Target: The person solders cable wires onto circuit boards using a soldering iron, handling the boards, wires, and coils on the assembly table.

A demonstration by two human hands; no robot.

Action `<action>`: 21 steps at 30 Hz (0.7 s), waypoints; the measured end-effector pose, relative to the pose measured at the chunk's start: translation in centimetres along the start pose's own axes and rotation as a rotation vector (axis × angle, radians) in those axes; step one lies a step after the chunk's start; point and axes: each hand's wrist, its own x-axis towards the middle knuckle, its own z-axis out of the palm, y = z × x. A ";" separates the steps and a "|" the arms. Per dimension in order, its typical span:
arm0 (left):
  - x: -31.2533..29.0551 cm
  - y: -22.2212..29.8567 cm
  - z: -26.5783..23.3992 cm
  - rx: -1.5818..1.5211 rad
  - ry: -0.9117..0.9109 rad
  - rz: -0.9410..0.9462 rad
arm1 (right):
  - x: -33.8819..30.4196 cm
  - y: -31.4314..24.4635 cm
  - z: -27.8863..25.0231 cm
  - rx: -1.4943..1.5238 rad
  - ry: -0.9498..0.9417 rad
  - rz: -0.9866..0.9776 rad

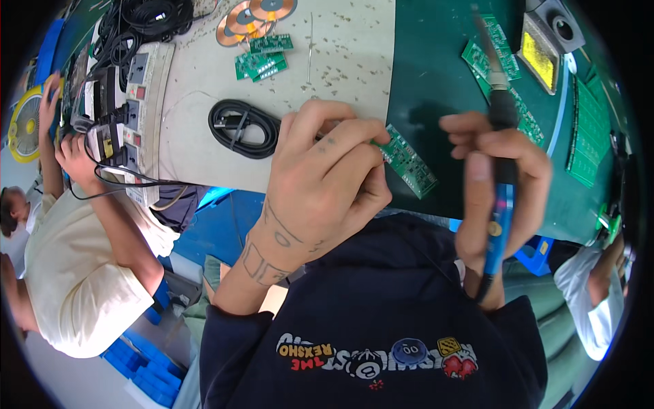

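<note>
My right hand point(504, 177) is wrapped round the blue and black handle of a soldering iron point(502, 204). The iron's metal tip points away from me, over the green mat, and looks slightly blurred. My left hand point(330, 160) is closed, its thumb and fingertips pinching the left end of a narrow green circuit board point(409, 163). Much of the grip is hidden behind the knuckles. The board slants down to the right, at the near edge of the mat, between my two hands. A coiled black cable point(243, 128) lies just left of my left hand.
Several green boards point(262, 65) and copper coils point(248, 19) lie at the far left. More boards point(521, 112) rest beyond my right hand, near a yellow sponge in a holder point(539, 60). A power strip point(146, 102) runs along the left. Another person's hand point(76, 157) is beside it.
</note>
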 end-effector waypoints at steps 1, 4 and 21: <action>0.0 -0.1 -0.1 -0.008 0.004 -0.008 | -0.1 -0.2 -0.7 -0.023 0.017 0.009; 0.0 -0.4 0.0 -0.037 0.012 -0.023 | -0.3 -0.7 -3.4 -0.313 -0.013 -0.161; 0.2 0.6 -0.1 0.004 -0.011 -0.112 | -5.4 -2.0 -4.4 -0.277 -0.134 -0.249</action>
